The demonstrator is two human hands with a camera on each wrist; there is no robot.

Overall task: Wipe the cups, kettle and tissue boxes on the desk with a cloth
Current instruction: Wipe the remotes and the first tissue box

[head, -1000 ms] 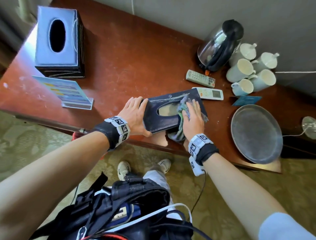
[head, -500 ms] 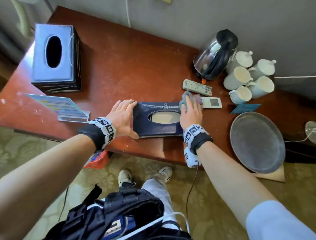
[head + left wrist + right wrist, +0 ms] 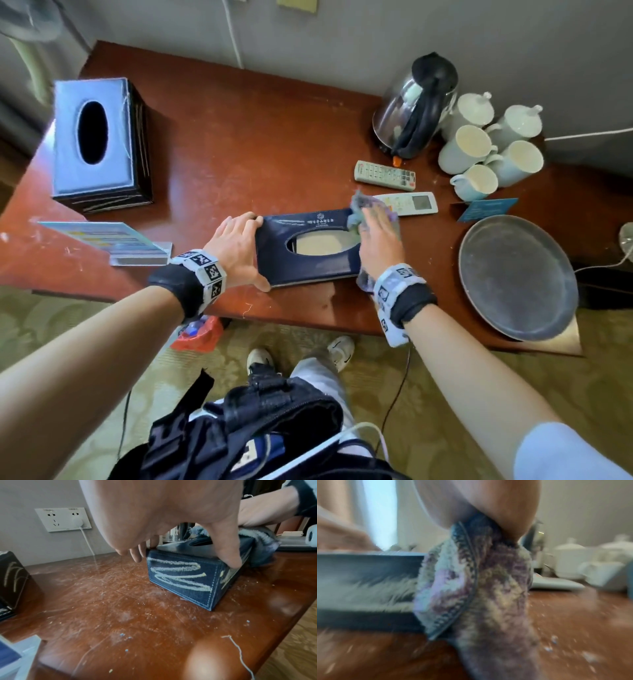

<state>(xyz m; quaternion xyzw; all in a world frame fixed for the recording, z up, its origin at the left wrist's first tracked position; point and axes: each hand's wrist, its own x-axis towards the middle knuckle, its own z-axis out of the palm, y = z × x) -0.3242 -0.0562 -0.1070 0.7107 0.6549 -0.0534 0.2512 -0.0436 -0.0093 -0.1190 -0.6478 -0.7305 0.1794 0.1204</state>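
1. Reddish-brown wood, scratched and strewn with pale crumbs, makes up the tabletop (image 3: 239,144) you are working at, set against a grey wall with a socket plate.
2. Your left hand (image 3: 236,250) clamps the near end of the flat navy tissue box (image 3: 315,270), fingers over the top edge and thumb down the front side, holding it steady.
3. Your right hand (image 3: 378,243) lies flat with fingers straight, pressing the fluffy cloth (image 3: 359,205) onto the far end of that box; part of the cloth hangs down past the box's end, near the wrist.
4. Judging by the marks, this box is only partly done: the end under your left hand carries a pale zigzag scrawl (image 3: 180,574), and the front side shows pale smears too.
5. Beyond your left hand stands the upright tissue box (image 3: 96,144), well apart from both hands, with pale streaks on its side in the left wrist view; it looks unwiped.
6. Beyond your right hand sit the kettle (image 3: 416,109) and the white cups (image 3: 479,154), grouped together, two of them lidded. Whether they are clean cannot be told from here.
7. Two remotes (image 3: 385,175) lie just past the cloth, and a round metal tray (image 3: 517,277) sits outside your right hand.
8. So most of the task appears to remain.
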